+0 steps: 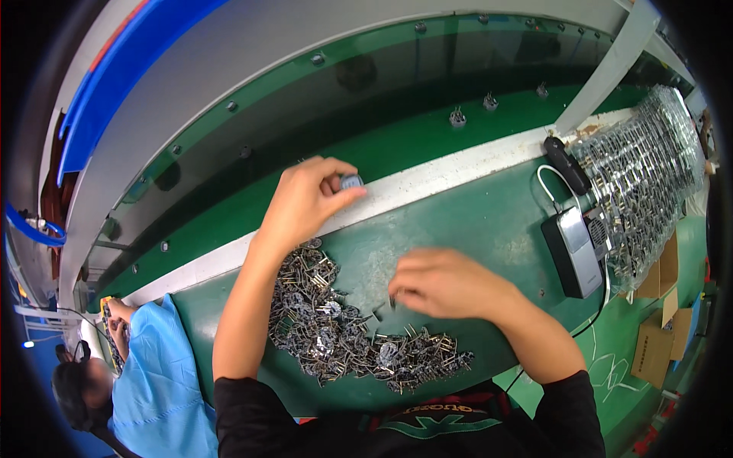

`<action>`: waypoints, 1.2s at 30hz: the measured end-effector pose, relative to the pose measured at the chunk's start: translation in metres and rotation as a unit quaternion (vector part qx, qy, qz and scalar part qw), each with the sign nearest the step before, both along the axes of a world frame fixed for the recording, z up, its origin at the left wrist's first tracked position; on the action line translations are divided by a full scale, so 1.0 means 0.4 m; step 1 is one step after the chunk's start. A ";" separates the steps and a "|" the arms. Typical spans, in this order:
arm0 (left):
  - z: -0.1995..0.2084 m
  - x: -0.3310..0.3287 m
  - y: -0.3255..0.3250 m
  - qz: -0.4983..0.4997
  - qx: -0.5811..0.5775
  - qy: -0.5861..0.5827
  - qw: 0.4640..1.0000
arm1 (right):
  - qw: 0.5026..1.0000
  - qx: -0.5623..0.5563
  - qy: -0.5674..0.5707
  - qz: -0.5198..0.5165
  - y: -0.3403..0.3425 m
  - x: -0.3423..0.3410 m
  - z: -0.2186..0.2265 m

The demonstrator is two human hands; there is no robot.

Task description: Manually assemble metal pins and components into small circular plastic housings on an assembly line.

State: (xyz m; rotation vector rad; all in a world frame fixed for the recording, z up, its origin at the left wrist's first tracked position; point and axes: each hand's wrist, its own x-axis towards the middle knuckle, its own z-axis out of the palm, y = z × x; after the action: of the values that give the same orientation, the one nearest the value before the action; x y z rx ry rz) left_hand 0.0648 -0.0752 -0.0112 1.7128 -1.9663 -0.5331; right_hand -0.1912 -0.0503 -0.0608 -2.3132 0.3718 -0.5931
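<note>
Pinching: L hand [309, 195] is holding a sm. grey part [350, 182] btwn thumb & fingers, by the white rail [450, 172].
R hand [443, 282] is hanging, blurred, over the green bench [473, 221], fingers curled; can't tell if it's gripping anything. Pile of metal-legged parts [328, 340] is lying on the bench btwn the forearms. More parts [458, 117] are standing spaced apart on the green strip [405, 149] past the rail. Black-&-silver device [574, 252] is sitting at R, next to clear plastic trays [649, 175] w/ rows of parts. Co-worker in blue [156, 374] is showing far L.
</note>
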 end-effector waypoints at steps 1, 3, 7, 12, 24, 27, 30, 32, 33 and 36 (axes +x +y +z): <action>0.003 -0.030 0.032 -0.003 0.007 0.036 0.999 | 0.999 -0.004 -0.015 -0.050 -0.013 -0.018 0.013; 0.000 -0.060 0.102 -0.003 0.016 0.060 0.998 | 0.990 -0.086 0.033 -0.109 -0.041 -0.032 0.033; -0.033 -0.106 0.169 -0.037 0.005 -0.009 0.999 | 0.974 -0.125 0.089 -0.168 -0.044 -0.033 -0.013; -0.063 -0.108 0.188 -0.064 0.022 -0.044 0.997 | 0.969 -0.015 0.085 -0.232 -0.049 -0.023 -0.011; -0.076 -0.112 0.197 -0.069 0.020 -0.034 0.997 | 0.977 -0.120 0.010 -0.177 0.002 0.047 -0.014; -0.087 -0.115 0.197 -0.056 0.017 -0.034 0.998 | 0.967 -0.186 0.055 -0.167 0.006 0.051 -0.012; -0.091 -0.114 0.197 -0.052 0.021 -0.029 0.998 | 0.959 -0.229 0.063 -0.153 0.006 0.052 -0.021; -0.093 -0.114 0.198 -0.049 0.019 -0.034 0.998 | 0.958 -0.234 0.053 -0.154 0.005 0.057 -0.027; -0.092 -0.115 0.198 -0.049 0.020 -0.037 0.998 | 0.957 -0.237 0.054 -0.158 0.005 0.058 -0.026; -0.096 -0.113 0.199 -0.048 0.023 -0.044 0.998 | 0.952 -0.251 0.058 -0.164 0.006 0.064 -0.023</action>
State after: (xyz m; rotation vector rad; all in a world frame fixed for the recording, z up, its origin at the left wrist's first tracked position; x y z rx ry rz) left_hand 0.0194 0.0045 -0.0494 1.7024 -2.1226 -0.5478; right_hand -0.1656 -0.0478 -0.0702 -2.8057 0.7437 -0.7848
